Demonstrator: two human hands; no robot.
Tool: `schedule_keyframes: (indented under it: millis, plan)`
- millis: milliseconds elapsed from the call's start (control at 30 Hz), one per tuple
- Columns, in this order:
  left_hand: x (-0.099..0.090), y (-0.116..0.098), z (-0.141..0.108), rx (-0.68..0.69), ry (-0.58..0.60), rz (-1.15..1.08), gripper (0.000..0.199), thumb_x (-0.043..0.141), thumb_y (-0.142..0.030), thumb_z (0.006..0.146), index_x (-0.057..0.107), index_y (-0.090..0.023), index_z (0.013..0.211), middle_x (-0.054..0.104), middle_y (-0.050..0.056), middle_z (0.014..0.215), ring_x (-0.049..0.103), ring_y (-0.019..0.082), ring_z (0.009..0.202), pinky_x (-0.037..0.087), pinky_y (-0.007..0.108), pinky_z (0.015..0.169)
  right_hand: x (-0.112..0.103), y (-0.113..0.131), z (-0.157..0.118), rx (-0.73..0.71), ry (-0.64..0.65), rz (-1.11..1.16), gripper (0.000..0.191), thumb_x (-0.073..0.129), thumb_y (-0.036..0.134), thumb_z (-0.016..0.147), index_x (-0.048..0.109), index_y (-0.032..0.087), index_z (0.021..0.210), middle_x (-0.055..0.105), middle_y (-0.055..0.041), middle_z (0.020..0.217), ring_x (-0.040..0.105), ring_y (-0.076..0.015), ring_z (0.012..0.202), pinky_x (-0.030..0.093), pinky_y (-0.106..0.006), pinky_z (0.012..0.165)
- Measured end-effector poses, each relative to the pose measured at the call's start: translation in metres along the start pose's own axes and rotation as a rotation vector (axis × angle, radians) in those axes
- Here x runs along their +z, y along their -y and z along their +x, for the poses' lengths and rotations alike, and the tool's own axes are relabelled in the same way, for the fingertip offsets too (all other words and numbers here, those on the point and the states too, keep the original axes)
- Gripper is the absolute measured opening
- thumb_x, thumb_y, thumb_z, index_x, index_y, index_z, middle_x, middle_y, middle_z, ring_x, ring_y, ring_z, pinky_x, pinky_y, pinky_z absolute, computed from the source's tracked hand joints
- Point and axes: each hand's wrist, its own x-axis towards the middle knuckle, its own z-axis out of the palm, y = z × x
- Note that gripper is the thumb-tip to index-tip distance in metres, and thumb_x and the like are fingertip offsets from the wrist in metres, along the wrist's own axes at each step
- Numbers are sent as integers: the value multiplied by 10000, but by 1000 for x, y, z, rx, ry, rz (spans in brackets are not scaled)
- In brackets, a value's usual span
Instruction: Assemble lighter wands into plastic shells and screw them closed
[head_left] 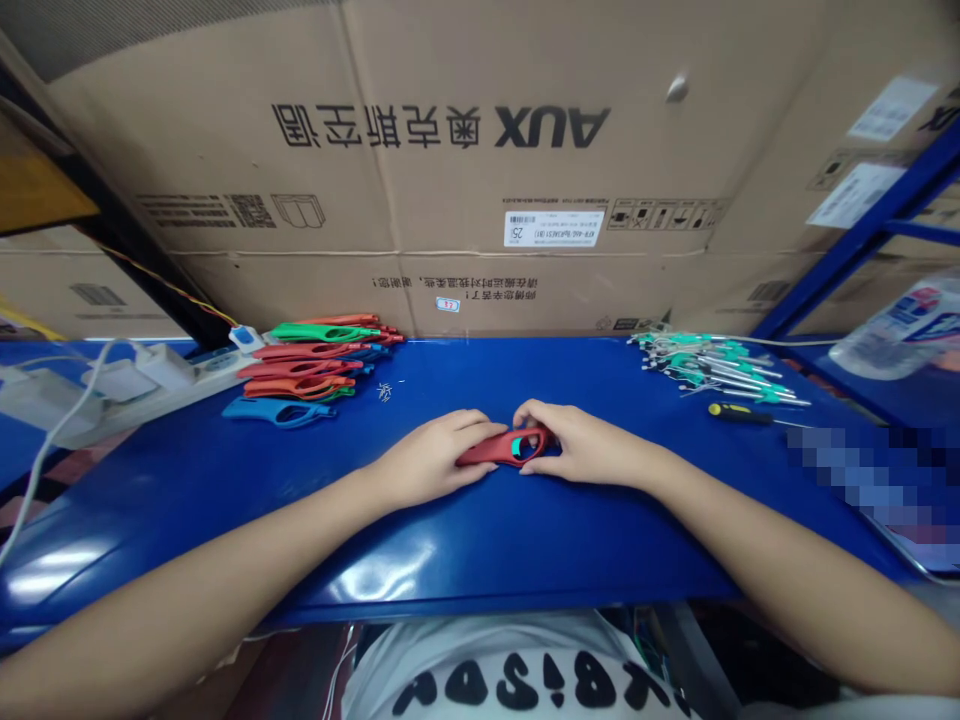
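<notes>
My left hand is closed round the handle end of a red utility lighter body, thumb below and fingers above. At its other end, my right hand pinches the looped trigger guard between thumb and curled fingers. A teal trigger piece shows inside the loop. The lighter lies level, just over the blue table or touching it; I cannot tell which. Nearest my left hand, further back, are tiny white pins or screws, too small to name surely.
Stacked red, orange, green and blue lighter bodies lie at the back left beside a power strip. Metal rods with teal parts are piled at the back right. A yellow-black screwdriver lies before them. A cardboard wall stands behind.
</notes>
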Motion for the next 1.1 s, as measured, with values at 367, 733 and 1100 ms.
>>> schedule_keyframes:
  millis: [367,733,1100]
  plan:
    - [14,7,1,-37,-237,-184,314,511,-330,1014,571,-194,1292,633,107,1244,604,226,1149,476,388,1025,-5,-31,10,52,-149,366,141,634,298,851,683,183,916,700,-38,879,631,-177,792,491,-316,738]
    - [8,-1,2,-195,-557,-615,354,527,-349,1001,534,-182,1313,672,97,1194,662,194,1054,521,358,987,-8,-19,7,18,-197,182,117,610,237,899,671,181,817,705,-34,834,621,-153,742,454,-282,699]
    - [9,-1,0,-207,-468,-294,142,622,-210,841,659,-173,973,620,49,964,616,194,889,512,332,823,-6,-8,0,-83,-238,-157,189,488,307,1012,633,190,981,704,-44,973,621,-160,827,417,-275,722]
